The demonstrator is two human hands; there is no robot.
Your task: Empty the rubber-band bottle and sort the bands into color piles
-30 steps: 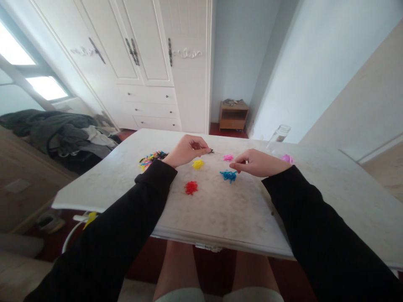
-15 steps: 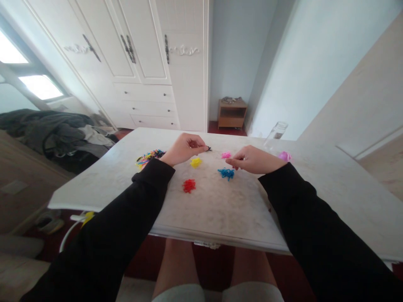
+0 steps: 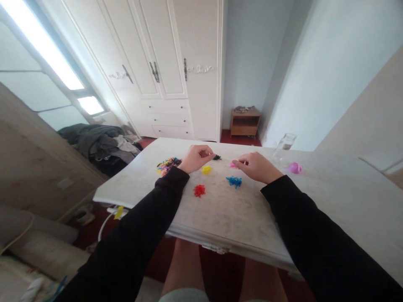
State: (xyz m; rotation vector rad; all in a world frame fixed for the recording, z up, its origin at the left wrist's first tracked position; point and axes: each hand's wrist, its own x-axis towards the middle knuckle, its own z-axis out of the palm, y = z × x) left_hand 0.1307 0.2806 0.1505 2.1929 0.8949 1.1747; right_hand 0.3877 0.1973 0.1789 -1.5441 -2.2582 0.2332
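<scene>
My left hand has thumb and forefinger pinched together at the edge of a small black pile of what look like rubber bands. My right hand is also closed, its fingertips at the pink pile and partly covering it. Whatever either pinch holds is too small to make out. Nearer to me lie a yellow pile, a blue pile and a red pile. A larger mixed-colour heap sits left of my left hand, partly behind my wrist.
On the right of the white table are a clear glass jar, which looks tilted, and a purple round object. Beyond the table stand a white wardrobe and a small wooden cabinet. Clothes are heaped at left.
The camera view has shifted, so everything sits further right and lower. My right hand has gone from beside the blue pile to the pink one. My left hand stays at the black pile.
</scene>
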